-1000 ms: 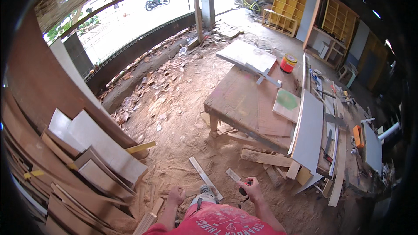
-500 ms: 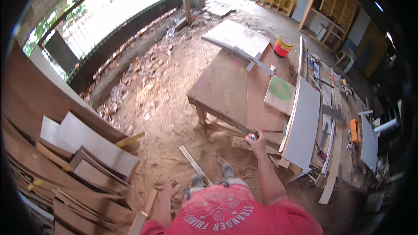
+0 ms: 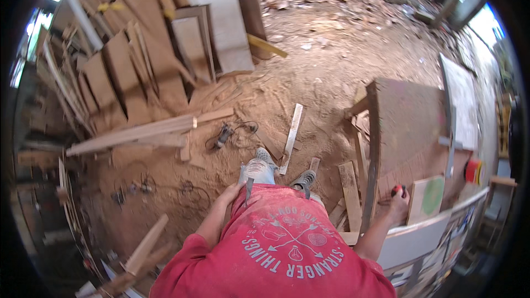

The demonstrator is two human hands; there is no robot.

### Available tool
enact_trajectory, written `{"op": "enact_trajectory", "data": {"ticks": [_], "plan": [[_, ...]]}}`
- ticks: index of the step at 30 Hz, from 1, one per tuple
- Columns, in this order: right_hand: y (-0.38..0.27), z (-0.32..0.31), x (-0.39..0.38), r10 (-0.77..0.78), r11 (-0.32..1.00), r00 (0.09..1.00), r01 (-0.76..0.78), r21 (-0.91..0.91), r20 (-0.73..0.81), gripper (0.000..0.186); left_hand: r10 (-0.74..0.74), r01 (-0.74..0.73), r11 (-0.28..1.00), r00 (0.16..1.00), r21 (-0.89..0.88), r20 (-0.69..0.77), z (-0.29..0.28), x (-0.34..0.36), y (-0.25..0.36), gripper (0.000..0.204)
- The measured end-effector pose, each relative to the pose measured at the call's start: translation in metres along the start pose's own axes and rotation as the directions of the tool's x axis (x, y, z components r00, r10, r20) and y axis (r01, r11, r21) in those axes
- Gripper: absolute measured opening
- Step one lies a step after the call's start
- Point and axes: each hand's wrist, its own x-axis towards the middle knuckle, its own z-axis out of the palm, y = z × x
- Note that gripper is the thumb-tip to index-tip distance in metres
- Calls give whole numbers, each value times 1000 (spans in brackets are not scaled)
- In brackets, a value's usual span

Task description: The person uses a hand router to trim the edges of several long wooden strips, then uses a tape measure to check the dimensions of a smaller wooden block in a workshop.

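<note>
My right hand (image 3: pixel 397 207) is closed around a small red and black tape measure (image 3: pixel 397 190), held over the near side of the wooden worktable (image 3: pixel 408 116). Most of its casing is hidden by my fingers. Close beside that hand lies a square wooden board with a green round patch (image 3: pixel 432 201). My left hand (image 3: pixel 232 192) rests against my hip at the hem of my red shirt, its fingers stretched out and apparently empty.
Planks and sheet offcuts (image 3: pixel 190 49) lean at the back left. Long timber strips (image 3: pixel 138 134) lie on the dusty floor near a corded power tool (image 3: pixel 223 134). A pale wooden strip (image 3: pixel 291 138) lies by my feet. A red and yellow can (image 3: pixel 473 171) stands at the right.
My view has swung left, so the worktable now sits at the right. My left hand has come up to my hip. The tape measure stays in my right hand.
</note>
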Motion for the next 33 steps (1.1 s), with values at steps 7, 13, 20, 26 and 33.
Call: {"op": "enact_trajectory", "data": {"ticks": [7, 13, 20, 26, 33], "plan": [[-112, 52, -18, -456, 793, 880, 469, -390, 131, 33, 270, -160, 891, 939, 424, -213, -24, -22, -51, 38], [-230, 126, -174, -525, 624, 130, 731, 276, 841, 26, 297, -139, 871, 913, 471, -280, -25, -21, -4, 32], [-300, 158, -262, -317, 192, -301, 908, 371, 900, 34, 632, -466, 728, 739, 502, -231, -42, 17, -18, 23], [-411, 163, -300, -201, 232, -148, 953, 193, 968, 35, 345, -227, 892, 900, 390, -266, -42, -10, 39, 20], [-495, 240, -287, -13, 51, -494, 868, 494, 870, 38, 340, -294, 940, 765, 174, -546, 12, 31, 30, 27]]}}
